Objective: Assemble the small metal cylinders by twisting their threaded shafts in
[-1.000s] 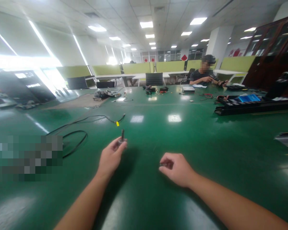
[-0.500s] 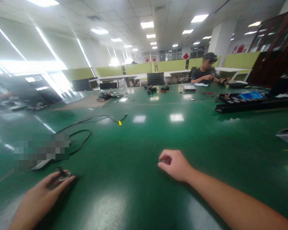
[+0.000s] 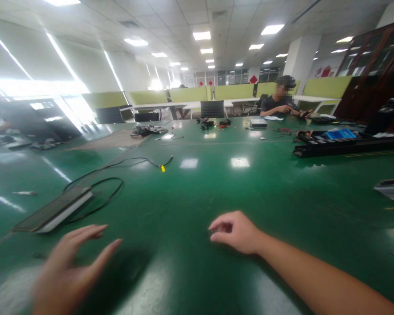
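My left hand (image 3: 67, 269) hovers over the green tabletop (image 3: 170, 245) at lower left, thumb and fingers spread with nothing between them. Just left of it, partly hidden behind the wrist side, lies a small dark part (image 3: 38, 255). Fingers curled, my right hand (image 3: 238, 232) rests low over the middle of the table. A bit of something small and dark shows at its fingertips; the hand hides most of it. Beyond my left hand lies a long flat grey-black device (image 3: 57, 209) with white sides.
A black cable (image 3: 113, 197) with a yellow tag (image 3: 163, 168) curls behind the device. At right lies a long black rail (image 3: 335, 146) with a blue packet (image 3: 341, 134) on it. Across the table a person (image 3: 279, 103) handles a dark object. Electronic parts (image 3: 147, 130) sit at the far edge.
My left hand has let go of the small dark part with a ring, opened, and moved slightly right. The right hand has shifted a little left and toward me, still curled.
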`<state>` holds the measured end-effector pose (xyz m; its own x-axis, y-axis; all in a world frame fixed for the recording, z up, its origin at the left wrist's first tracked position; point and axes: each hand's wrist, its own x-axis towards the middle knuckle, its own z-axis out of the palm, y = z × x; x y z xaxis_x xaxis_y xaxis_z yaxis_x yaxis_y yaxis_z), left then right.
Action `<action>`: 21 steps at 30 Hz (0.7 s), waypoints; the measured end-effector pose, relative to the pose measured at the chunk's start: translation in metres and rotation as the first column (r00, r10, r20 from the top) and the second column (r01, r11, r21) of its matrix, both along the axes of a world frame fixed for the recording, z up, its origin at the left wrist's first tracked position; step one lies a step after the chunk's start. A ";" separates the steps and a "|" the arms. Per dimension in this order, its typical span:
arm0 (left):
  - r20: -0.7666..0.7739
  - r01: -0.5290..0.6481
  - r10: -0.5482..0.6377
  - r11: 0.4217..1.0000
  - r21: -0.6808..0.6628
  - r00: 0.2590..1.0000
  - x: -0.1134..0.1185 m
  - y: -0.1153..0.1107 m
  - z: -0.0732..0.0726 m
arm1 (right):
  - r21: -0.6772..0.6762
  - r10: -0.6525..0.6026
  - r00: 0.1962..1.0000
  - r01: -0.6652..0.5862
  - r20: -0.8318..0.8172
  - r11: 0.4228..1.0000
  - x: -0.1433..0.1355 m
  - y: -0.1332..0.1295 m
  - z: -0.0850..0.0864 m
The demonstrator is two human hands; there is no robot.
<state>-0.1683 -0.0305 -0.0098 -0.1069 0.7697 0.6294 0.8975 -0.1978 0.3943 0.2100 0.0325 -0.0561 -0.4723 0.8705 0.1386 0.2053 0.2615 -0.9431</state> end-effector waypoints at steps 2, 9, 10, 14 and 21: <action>-0.076 0.294 -0.307 0.944 -0.148 0.949 0.050 0.009 0.000 | -0.112 0.100 0.993 -0.106 -0.061 0.988 0.002 0.001 0.001; 0.045 0.773 -0.807 0.546 -0.323 0.589 0.175 0.043 -0.002 | -0.317 0.284 0.940 -0.332 -0.191 0.888 0.013 0.006 0.006; 0.090 0.796 -0.815 0.526 -0.298 0.572 0.182 0.045 -0.003 | -0.318 0.288 0.934 -0.344 -0.212 0.883 0.014 0.007 0.006; 0.305 0.836 -0.778 0.509 -0.203 0.548 0.190 0.043 0.002 | -0.350 0.247 0.920 -0.349 -0.304 0.869 0.014 0.009 0.004; 0.316 0.460 -0.381 0.857 -0.230 0.869 0.104 0.042 0.020 | -0.368 0.279 0.922 -0.366 -0.269 0.855 0.013 0.009 0.004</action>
<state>-0.0646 0.0111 0.0101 0.1459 0.9182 0.3683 0.6165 -0.3755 0.6920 0.2231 0.0416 -0.0524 -0.7366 0.6727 -0.0701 -0.0262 -0.1319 -0.9909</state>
